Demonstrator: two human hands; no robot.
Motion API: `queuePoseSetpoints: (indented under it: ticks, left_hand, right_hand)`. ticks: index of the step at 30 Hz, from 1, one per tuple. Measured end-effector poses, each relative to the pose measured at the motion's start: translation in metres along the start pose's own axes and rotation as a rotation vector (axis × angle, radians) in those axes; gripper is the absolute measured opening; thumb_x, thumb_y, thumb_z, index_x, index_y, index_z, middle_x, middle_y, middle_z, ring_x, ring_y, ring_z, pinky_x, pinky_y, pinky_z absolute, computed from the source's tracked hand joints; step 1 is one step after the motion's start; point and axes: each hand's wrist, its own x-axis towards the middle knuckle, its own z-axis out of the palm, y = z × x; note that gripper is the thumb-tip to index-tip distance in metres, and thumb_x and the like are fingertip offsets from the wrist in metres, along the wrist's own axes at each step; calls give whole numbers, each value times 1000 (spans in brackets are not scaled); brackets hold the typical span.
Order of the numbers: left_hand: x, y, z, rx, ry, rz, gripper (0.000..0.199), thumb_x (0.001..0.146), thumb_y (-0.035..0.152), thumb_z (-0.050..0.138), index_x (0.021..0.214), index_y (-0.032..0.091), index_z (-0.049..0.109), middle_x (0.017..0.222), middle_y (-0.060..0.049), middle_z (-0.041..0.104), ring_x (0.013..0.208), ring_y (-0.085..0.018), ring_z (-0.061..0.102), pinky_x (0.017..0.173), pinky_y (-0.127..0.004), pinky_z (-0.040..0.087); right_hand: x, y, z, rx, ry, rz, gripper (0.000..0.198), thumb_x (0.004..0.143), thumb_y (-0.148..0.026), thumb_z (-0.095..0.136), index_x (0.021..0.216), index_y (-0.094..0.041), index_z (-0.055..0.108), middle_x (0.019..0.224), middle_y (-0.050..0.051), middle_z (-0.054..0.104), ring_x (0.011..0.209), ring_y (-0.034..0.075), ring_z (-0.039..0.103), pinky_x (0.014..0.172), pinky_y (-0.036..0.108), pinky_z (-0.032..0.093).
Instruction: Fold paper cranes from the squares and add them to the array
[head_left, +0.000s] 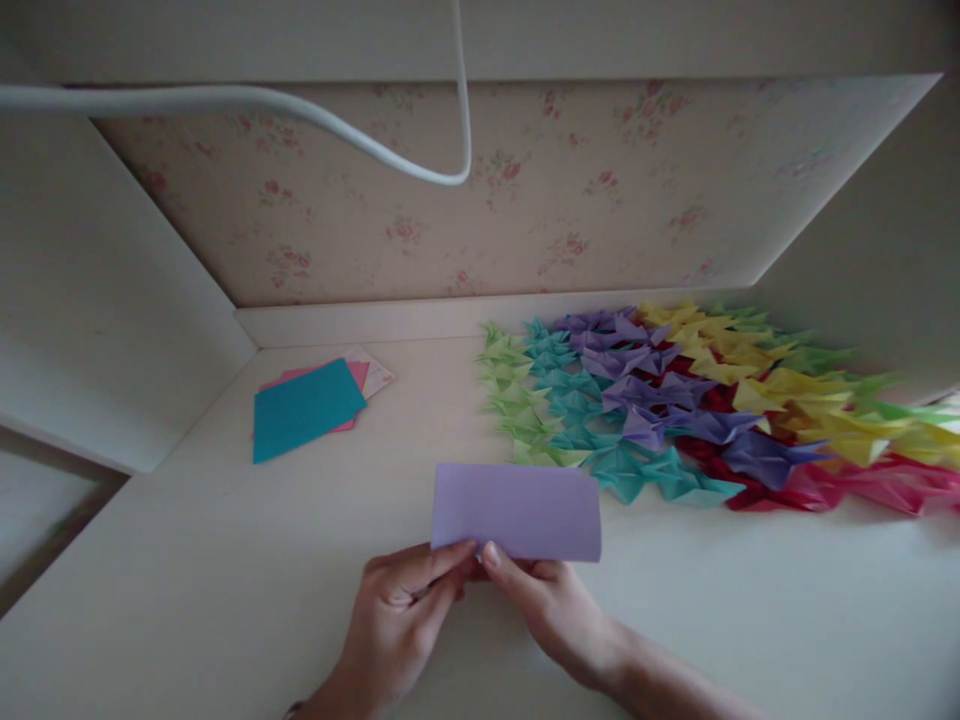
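Observation:
A purple sheet of paper point(517, 510), folded into a rectangle, is held up just above the white desk. My left hand point(409, 610) pinches its near edge left of the middle, fingers closed. Beside it, my right hand point(559, 610) grips the same edge with the thumb on top and the fingers underneath, mostly hidden. Both thumbs and fingertips almost meet at the paper's lower edge.
Rows of folded paper cranes point(652, 395) in several colours cover the desk's right side. A small stack of paper with a teal sheet point(307, 410) on top lies at the left. A white cable point(360, 150) hangs before the floral back wall point(517, 220).

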Motion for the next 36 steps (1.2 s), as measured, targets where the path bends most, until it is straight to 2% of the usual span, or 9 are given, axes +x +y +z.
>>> queuePoseSetpoints:
  ticks: [5,9,14,17,20,23,28,31,36]
  left_hand:
    - [0,-3,1,-50,109,0,13,80,27,73,87,27,84,80,-4,82,65,-20,73,62,-25,60]
    - [3,-6,0,-124,219,-92,16,80,32,74,89,22,82,78,-4,80,65,-16,72,62,-21,59]
    - [6,-1,-2,-237,374,-159,30,81,37,75,105,19,74,79,-2,77,65,-13,70,63,-19,58]
    - [6,2,-2,-255,294,-168,42,82,37,74,120,21,64,74,1,75,66,-15,72,63,-21,58]
    - [5,3,-2,-177,178,-163,27,82,37,72,102,19,71,68,0,73,60,-16,71,58,-22,57]
    - [6,2,-4,-200,197,-179,19,82,36,71,88,18,74,64,0,71,57,-15,68,57,-21,55]
    - [7,-5,-8,-521,222,-274,18,76,32,74,88,18,74,61,3,63,48,-11,57,43,-18,46]
    - [6,-8,-7,-546,119,-309,17,77,33,73,86,18,72,56,4,59,43,-11,54,38,-18,43]
    - [3,-5,-6,-466,-26,-295,18,81,34,71,87,18,72,51,5,56,42,-11,53,40,-19,42]
  right_hand:
    - [2,0,0,121,185,99,52,83,-62,65,106,-16,74,102,12,74,93,28,67,89,43,51]
    - [8,-5,-4,285,193,-44,46,91,-58,58,105,-16,72,105,12,70,96,26,64,78,40,55]
    - [4,-12,-5,-35,145,-20,65,93,-68,42,87,-13,75,85,11,71,77,24,66,77,40,52]
    - [-4,-16,0,-249,-2,26,72,94,-71,33,82,-13,75,81,12,71,78,25,67,82,40,50]
    - [-8,-19,2,-272,-134,3,67,94,-68,36,80,-14,73,81,11,70,80,24,65,79,37,50]
    - [-6,-20,-4,-186,-208,-71,48,91,-60,55,88,-16,73,83,9,69,81,23,63,76,34,50]
    - [-2,-9,-21,165,-40,-228,35,97,-47,52,123,-29,66,100,6,70,76,18,64,72,32,51]
    - [-2,-4,-24,-20,1,-268,32,96,-32,59,128,-35,64,102,3,70,81,16,65,73,27,50]
    - [-2,-10,-21,-367,-140,-497,28,92,-20,63,115,-31,74,97,5,75,82,18,69,70,25,52]
